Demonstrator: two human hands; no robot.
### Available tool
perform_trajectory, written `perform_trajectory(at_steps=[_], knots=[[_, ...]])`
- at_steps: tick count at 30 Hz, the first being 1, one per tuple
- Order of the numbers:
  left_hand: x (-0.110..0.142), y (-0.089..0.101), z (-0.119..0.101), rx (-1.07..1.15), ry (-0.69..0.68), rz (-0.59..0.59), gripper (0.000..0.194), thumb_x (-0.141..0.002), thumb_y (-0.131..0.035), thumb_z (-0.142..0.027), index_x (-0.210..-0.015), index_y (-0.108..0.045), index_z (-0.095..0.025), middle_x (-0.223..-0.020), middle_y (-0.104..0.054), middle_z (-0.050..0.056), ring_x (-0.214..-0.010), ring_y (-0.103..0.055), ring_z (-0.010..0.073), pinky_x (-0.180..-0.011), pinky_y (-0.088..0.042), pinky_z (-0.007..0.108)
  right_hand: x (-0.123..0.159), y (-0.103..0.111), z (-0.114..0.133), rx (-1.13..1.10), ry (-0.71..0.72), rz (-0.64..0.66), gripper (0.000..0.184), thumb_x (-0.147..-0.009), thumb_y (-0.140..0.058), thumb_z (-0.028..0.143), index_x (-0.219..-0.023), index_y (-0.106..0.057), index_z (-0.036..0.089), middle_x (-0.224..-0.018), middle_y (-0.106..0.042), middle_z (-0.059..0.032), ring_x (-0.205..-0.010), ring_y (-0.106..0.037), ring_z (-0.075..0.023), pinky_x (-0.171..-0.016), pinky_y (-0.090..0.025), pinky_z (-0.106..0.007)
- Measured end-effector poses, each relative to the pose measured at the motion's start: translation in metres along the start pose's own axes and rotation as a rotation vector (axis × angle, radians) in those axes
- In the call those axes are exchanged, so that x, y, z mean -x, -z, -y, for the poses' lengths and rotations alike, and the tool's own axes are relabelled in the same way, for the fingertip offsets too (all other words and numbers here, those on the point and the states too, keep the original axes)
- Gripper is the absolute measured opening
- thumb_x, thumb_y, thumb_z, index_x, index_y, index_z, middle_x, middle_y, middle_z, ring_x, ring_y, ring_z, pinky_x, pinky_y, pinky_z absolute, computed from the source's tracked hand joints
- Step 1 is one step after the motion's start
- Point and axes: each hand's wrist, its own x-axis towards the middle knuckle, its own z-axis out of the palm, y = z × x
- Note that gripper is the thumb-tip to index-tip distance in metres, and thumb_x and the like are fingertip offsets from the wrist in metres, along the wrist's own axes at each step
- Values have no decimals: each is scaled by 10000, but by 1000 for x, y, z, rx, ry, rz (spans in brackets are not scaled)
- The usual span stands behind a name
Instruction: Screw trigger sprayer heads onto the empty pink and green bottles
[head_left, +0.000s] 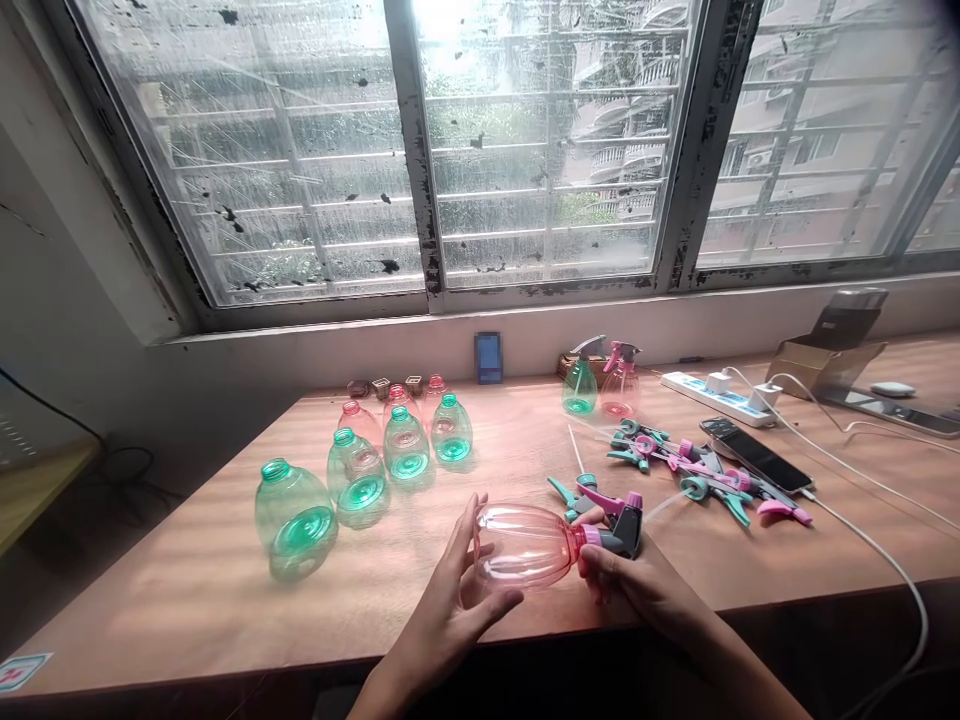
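Observation:
A clear pink bottle (525,545) lies on its side above the front edge of the wooden table (225,610). My left hand (457,590) cups its base with the fingers curled round it. My right hand (637,580) grips the neck, where a grey and pink spray trigger head (622,520) sits on the bottle. Several empty green bottles (360,480) and pink bottles (394,400) stand to the left. Loose green and pink spray heads (690,470) lie in a heap to the right.
Two finished spray bottles (600,385), one green and one pink, stand at the back by the wall. A black phone (757,455) on a white cable, a power strip (716,395), a cardboard box (821,365) and a small blue device (487,357) lie along the back and right.

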Motion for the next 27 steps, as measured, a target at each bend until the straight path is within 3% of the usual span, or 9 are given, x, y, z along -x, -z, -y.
perform_trajectory(at_steps=[5,8,12,18,21,24,27], knots=[[0,-3,0,-20,-73,-14,852,-930,-712,-393,-1578,-166,-480,-1700,-186,27,-1502,-300,326,-1214,-299,526,-2,-2,1,-6,21,8,372,-837,-802,437,-972,-536,214,-689,-705,1,-482,-608,-134,-466,-453,-246],[1,-2,-3,13,-39,9,1004,-864,-784,-419,-1598,-101,-437,-1699,-178,71,-1460,-368,341,-1195,-340,523,-1,-2,1,11,24,8,372,-834,-808,416,-977,-531,214,-680,-712,-3,-474,-603,-134,-469,-455,-251],[1,-2,-5,59,39,12,908,-907,-718,-462,-1607,-144,-388,-1712,-123,87,-1414,-445,355,-1178,-374,521,0,-3,3,39,27,38,353,-840,-794,435,-939,-542,210,-685,-716,-12,-475,-599,-137,-477,-447,-260],[-1,-3,-1,13,-16,13,960,-895,-747,-423,-1601,-96,-427,-1720,-117,51,-1547,-193,357,-1234,-224,562,-2,-3,4,28,36,21,326,-873,-752,463,-879,-549,208,-685,-713,-17,-477,-588,-135,-477,-419,-262],[-1,-2,-4,50,11,26,1017,-871,-773,-422,-1610,-75,-395,-1715,-132,81,-1545,-202,360,-1238,-225,554,-1,-3,4,29,35,38,335,-848,-784,448,-900,-554,210,-688,-725,-19,-484,-596,-142,-484,-438,-269],[-1,-1,-7,26,37,3,950,-878,-762,-417,-1613,-162,-347,-1708,-164,99,-1539,-220,365,-1243,-220,541,0,-4,4,33,31,38,352,-821,-813,443,-920,-568,211,-679,-728,-13,-480,-597,-145,-475,-440,-266],[-1,-2,-6,-2,14,9,930,-896,-743,-399,-1607,-144,-389,-1716,-137,62,-1525,-268,355,-1230,-264,526,-1,-2,3,26,37,35,332,-847,-783,461,-898,-573,210,-699,-727,-17,-482,-589,-138,-476,-438,-261]])
